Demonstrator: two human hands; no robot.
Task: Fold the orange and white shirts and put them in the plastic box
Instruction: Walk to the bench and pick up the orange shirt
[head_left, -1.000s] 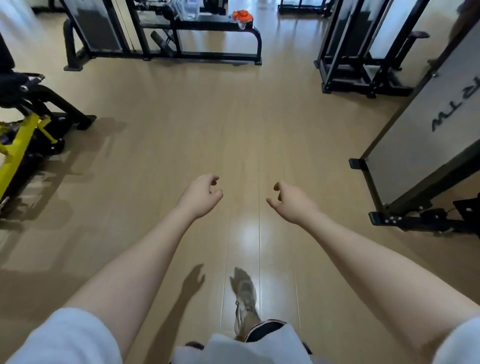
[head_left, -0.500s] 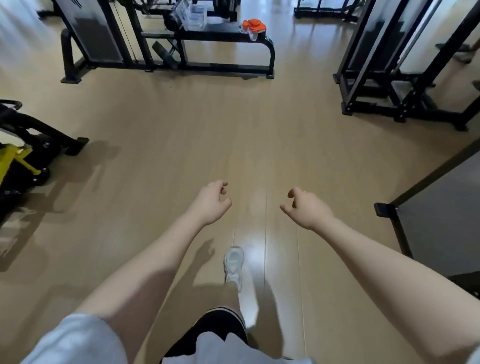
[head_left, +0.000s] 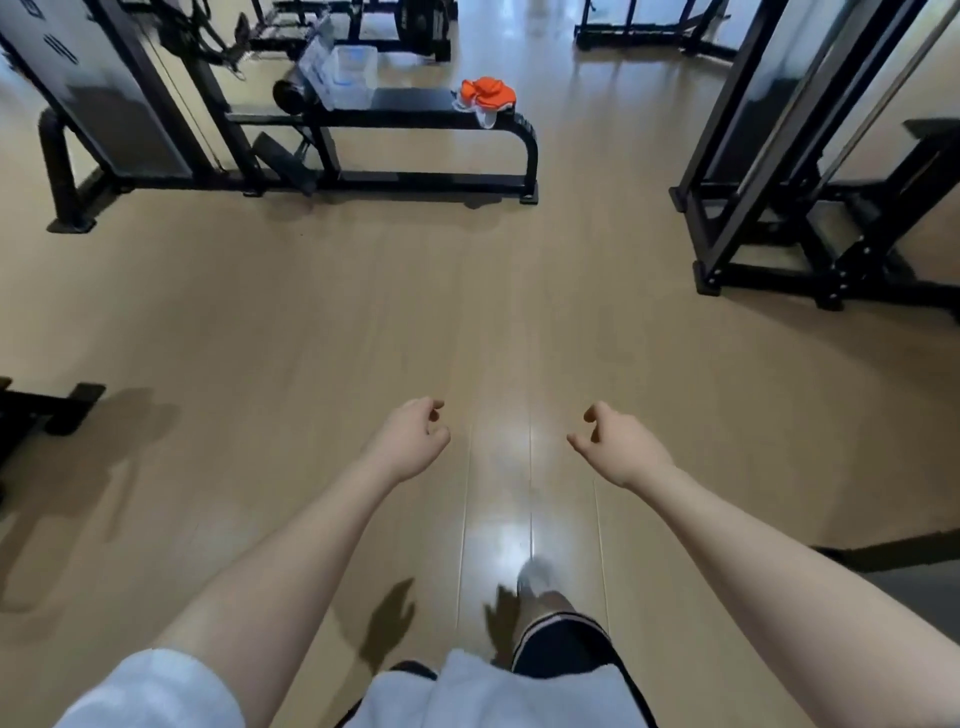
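A crumpled orange shirt (head_left: 488, 92) lies on the right end of a black gym bench (head_left: 415, 111) far ahead, with a bit of white shirt (head_left: 480, 111) showing under it. A clear plastic box (head_left: 347, 77) stands on the bench's left end. My left hand (head_left: 410, 441) and my right hand (head_left: 618, 446) hang out in front of me over the wooden floor, fingers loosely curled, holding nothing. Both are far short of the bench.
Black gym machines stand at the far left (head_left: 104, 93) and at the right (head_left: 810, 156). Another machine's base (head_left: 47, 410) juts in at the left edge. Wooden floor (head_left: 415, 312) stretches between me and the bench. My shoe (head_left: 535, 577) steps forward below.
The bench, shirts and box have come nearer and lower in view as I walk forward. The yellow machine has slid out at the left. Both hands stay loosely curled.
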